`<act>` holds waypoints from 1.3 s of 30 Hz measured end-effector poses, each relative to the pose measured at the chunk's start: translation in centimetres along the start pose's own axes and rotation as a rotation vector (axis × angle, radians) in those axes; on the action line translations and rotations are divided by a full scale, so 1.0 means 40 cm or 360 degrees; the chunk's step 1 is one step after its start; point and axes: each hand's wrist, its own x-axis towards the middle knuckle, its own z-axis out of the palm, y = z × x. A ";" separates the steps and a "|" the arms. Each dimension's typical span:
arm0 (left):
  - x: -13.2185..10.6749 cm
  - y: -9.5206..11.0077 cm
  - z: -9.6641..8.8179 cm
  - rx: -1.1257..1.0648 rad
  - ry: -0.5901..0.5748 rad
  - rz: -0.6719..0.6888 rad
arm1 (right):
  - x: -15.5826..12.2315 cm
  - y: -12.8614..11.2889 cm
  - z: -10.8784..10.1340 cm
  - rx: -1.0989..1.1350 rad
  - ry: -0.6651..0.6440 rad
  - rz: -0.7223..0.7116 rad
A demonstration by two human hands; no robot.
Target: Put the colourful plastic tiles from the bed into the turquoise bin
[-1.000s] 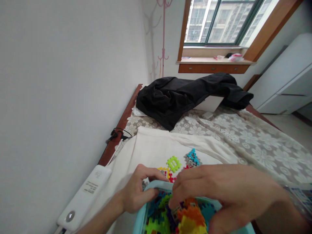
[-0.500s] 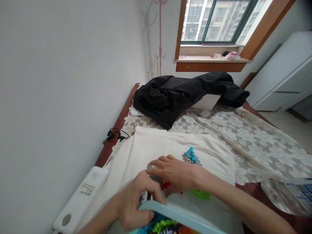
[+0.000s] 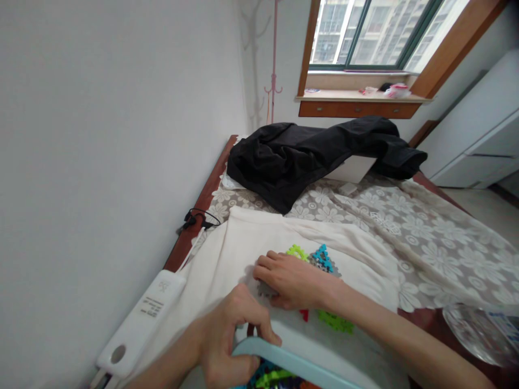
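Observation:
My left hand (image 3: 229, 337) is closed over the rim of a light blue plastic bin (image 3: 295, 361) at the bottom. Colourful toothed plastic pieces (image 3: 273, 378) lie inside it, partly cut off by the frame. My right hand (image 3: 286, 278) reaches across the white cloth (image 3: 247, 232), its fingers curled down on a grey toothed plastic piece (image 3: 265, 290), mostly hidden under the palm. Around that hand lie a yellow-green piece (image 3: 298, 251), a blue triangular piece (image 3: 321, 255) over grey ones, a red piece (image 3: 304, 314) and a bright green piece (image 3: 337, 322).
A white power strip (image 3: 141, 324) lies on the left by the wall, near a black cable (image 3: 194, 220). Black clothing (image 3: 292, 156) is heaped at the back on the flowered bedcover (image 3: 438, 232). A clear plastic container (image 3: 474, 335) is at the right.
My right hand has shifted slightly right in view, and its fingers have curled in from a spread pose. The yellow-green piece shows more now. My left hand stays on the bin rim.

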 end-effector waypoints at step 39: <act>0.032 0.008 -0.012 -0.0052 -0.0033 -0.0037 | -0.004 0.020 0.004 0.0013 0.0094 0.0114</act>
